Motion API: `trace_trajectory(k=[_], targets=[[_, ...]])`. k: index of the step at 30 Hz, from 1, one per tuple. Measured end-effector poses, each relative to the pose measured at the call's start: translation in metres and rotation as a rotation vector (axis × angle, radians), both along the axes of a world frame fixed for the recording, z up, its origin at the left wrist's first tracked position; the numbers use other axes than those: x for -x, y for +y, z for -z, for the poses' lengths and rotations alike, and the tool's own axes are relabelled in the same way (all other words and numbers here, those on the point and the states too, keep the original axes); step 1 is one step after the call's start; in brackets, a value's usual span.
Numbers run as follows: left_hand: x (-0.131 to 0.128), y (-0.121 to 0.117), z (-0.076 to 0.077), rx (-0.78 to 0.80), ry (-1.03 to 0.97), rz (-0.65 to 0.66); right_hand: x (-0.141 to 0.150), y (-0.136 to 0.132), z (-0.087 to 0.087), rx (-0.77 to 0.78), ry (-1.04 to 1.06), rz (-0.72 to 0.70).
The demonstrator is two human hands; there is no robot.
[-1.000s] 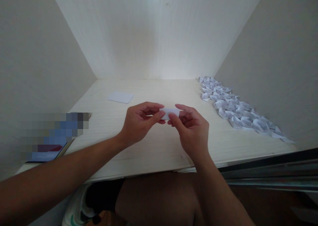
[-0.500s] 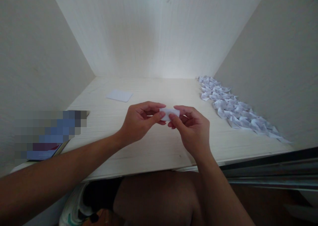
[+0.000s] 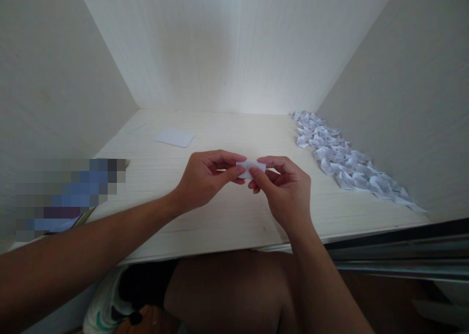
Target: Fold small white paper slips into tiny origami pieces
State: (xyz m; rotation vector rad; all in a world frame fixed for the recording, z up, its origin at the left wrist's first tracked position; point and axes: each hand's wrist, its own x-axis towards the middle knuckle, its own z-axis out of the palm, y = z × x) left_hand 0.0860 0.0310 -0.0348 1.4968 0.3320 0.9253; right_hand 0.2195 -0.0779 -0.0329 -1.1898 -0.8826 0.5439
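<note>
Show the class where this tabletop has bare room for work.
Bare: tabletop between the flat white paper and the folded paper pieces, beyond left hand and right hand; also between those hands and the near edge. Crowded: along the right wall, under those pieces; a pixelated device sits left.

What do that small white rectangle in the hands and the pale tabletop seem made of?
Small white rectangular piece: probably matte paper, given its crisp edges, no shine.
Pale cream flat tabletop: perhaps wood or laminate, dull finish, given its fine streaks like grain.
</note>
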Motion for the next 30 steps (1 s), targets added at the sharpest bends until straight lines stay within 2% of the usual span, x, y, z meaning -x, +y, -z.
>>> trace_trajectory(k=[19,23,26,30], targets=[[0.001,-0.001,0.003,0.003,0.023,0.032,-0.009,-0.004,-0.002,0.076,-0.081,-0.053],[0.001,-0.001,0.004,-0.001,0.044,0.046,-0.012,-0.003,0.001,0.084,-0.187,0.002],[0.001,-0.001,0.005,-0.043,0.087,0.007,-0.013,-0.002,0.006,0.112,-0.310,0.075],[0.001,0.000,0.008,-0.094,0.110,-0.024,-0.015,-0.001,0.009,0.181,-0.385,0.099]])
